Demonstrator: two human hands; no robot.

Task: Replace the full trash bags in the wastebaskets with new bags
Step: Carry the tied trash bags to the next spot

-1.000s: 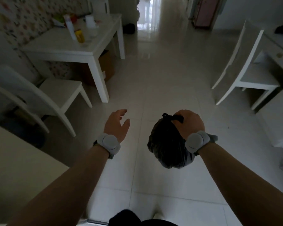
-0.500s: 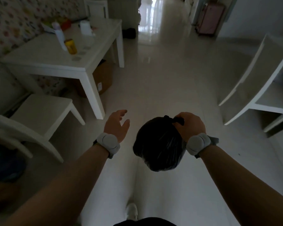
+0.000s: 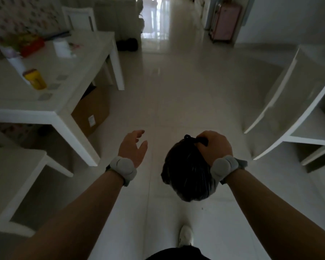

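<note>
The right hand (image 3: 213,145) grips the knotted, full black plastic trash bag (image 3: 188,175), left hand (image 3: 133,147) open and empty, so carrying it off for disposal looks like the step, a wastebasket relining next.

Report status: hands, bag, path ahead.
Right hand shut on tied black trash bag, hanging off floor. Left hand open, empty. Tiled floor ahead unobstructed.
</note>
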